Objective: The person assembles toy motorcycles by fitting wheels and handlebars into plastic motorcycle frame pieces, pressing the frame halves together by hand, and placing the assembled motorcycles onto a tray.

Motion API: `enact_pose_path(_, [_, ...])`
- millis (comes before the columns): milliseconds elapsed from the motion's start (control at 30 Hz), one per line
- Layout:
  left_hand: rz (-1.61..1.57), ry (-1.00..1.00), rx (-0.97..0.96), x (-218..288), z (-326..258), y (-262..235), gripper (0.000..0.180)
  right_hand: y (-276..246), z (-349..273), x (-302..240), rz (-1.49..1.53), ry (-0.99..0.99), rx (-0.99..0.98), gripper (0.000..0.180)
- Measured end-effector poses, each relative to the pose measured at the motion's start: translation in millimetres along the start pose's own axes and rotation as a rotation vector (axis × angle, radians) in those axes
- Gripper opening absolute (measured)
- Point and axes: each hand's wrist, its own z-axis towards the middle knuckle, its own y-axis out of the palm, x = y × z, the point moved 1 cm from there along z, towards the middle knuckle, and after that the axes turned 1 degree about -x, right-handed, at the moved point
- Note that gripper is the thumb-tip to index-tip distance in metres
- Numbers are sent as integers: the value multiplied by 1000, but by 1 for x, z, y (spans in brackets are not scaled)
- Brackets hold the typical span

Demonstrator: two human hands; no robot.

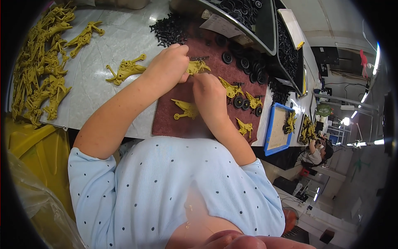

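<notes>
My left hand (168,66) grips a yellow plastic toy frame (197,66) over the brown mat (163,118). My right hand (209,93) sits just below it, fingers curled and touching the same frame. Another yellow frame (185,109) lies on the mat beside my right hand. Frames with black wheels fitted (242,99) lie to the right, one more yellow frame (245,127) below them. Loose black wheels (244,64) are scattered at the mat's far end.
A heap of yellow frames (39,66) covers the table's left; two single frames (125,70) lie nearer. Black parts (168,29) and trays of wheels (244,10) stand at the back. A blue-rimmed tray (271,133) is right, another person (317,151) beyond.
</notes>
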Motion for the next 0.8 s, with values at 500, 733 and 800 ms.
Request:
enact_pose_path(500, [29, -22, -21, 10, 2, -2, 23, 7, -1, -9, -40, -3, -31, 6])
enact_pose_path(733, [65, -23, 20, 7, 0, 5, 25, 6, -7, -3, -44, 35, -50, 12])
enact_pose_path(800, [57, -24, 5, 7, -3, 2, 27, 1, -8, -3, 28, 77, -52, 17])
